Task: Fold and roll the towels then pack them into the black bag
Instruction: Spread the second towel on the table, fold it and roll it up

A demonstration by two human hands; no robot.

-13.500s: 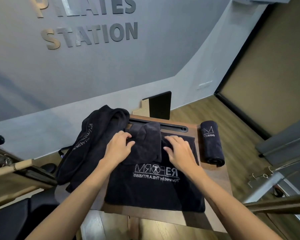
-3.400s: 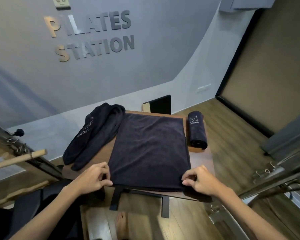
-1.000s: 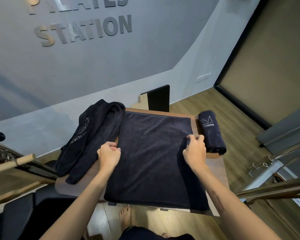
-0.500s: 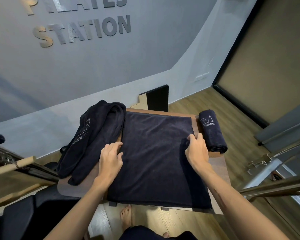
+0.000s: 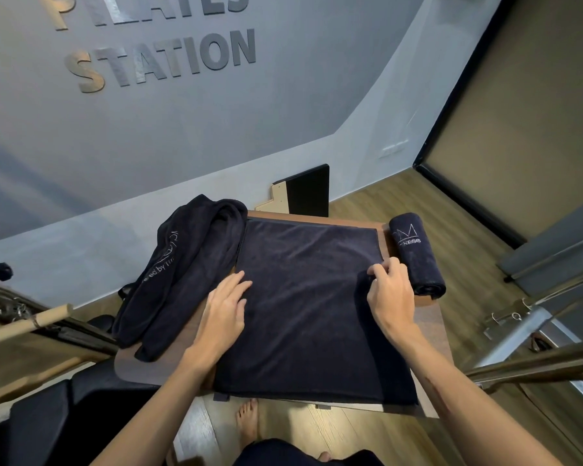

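Folding step in hand. Flat towel (image 5: 310,297) lies spread at counter (image 5: 431,334) centre. Left hand (image 5: 224,309) rests flat, fingers straight, on its 9 o'clock edge. Right hand (image 5: 389,290) pinches the 3 o'clock edge, slightly lifted. Rolled towel (image 5: 416,253) sits at 2 o'clock, unfolded pile (image 5: 182,267) at 10. Black bag not id'd. Next, likely: carry right edge leftward w/ edges aligned.

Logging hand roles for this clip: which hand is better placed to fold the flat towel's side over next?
Probably the right hand: its fingers already pinch the flat towel at its right edge. The left hand lies flat on top.
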